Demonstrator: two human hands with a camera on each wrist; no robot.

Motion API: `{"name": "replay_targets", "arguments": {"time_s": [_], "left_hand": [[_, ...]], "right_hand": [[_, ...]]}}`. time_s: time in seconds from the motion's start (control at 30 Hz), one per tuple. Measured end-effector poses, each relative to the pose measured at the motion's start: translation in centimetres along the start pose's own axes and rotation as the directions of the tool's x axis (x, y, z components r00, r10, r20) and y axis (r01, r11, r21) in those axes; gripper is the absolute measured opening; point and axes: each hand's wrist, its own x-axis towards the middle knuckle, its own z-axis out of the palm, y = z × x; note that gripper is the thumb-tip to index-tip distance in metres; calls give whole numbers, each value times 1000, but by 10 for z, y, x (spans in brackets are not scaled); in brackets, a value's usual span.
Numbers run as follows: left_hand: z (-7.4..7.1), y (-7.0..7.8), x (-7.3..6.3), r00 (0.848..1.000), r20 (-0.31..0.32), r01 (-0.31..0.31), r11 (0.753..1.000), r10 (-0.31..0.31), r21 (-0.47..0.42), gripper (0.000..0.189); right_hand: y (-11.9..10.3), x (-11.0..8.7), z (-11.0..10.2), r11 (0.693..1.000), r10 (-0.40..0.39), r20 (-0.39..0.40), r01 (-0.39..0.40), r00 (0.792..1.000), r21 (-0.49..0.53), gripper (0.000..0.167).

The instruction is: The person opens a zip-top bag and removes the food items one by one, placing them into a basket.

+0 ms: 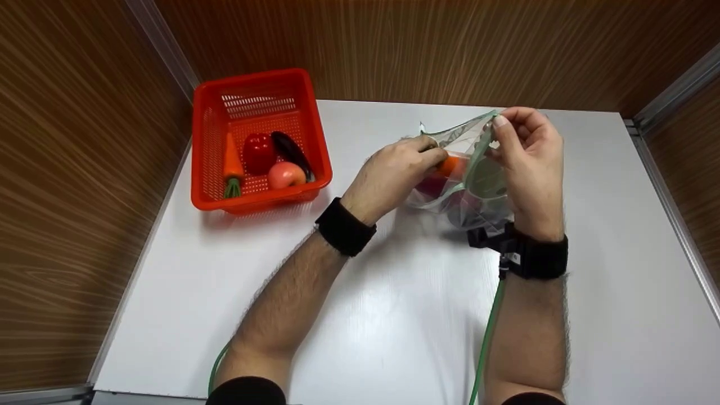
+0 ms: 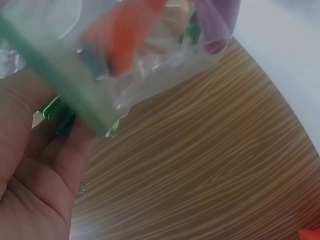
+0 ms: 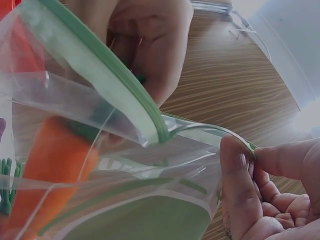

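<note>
A clear zip bag [image 1: 486, 181] with green edging and a green print stands over the right part of the table, its mouth spread apart. My right hand [image 1: 534, 154] pinches one corner of the mouth between thumb and forefinger. At the mouth, my left hand [image 1: 396, 169] grips the green top of an orange carrot [image 3: 55, 165], whose body hangs down inside the bag. Through the plastic, a purple item [image 2: 217, 22] shows in the left wrist view, and a dark red one [image 1: 432, 184] shows below the left hand.
To the left stands a red perforated basket [image 1: 261, 197]. It holds a second carrot [image 1: 232, 157], a red bell pepper [image 1: 259, 152], an eggplant [image 1: 292, 151] and an apple [image 1: 287, 175]. Wood-grain panels [image 1: 394, 50] wall in the white table [image 1: 360, 337]. Green cables [image 1: 488, 337] trail along both arms.
</note>
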Motion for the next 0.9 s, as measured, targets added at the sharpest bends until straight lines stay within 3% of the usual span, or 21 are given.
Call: {"name": "replay_targets", "arguments": {"time_s": [0.27,0.57,0.73,0.9], "left_hand": [[-17,-2,-6,997,-81,-28,997,22,-69,30],[-32,-8,-15,987,-164,-16,996,1,-90,21],[-26,-18,-14,980,-194,9,986,-42,-168,19],[-10,-29,-9,979,-189,39,976,-81,-216,19]], "right_hand": [[-1,1,-1,1000,16,-17,-16,1000,-13,10],[-1,2,-1,1000,12,-35,-12,999,11,11],[-2,2,-1,998,-26,-89,32,996,58,9],[-8,0,-2,984,-77,-182,105,980,147,4]]}}
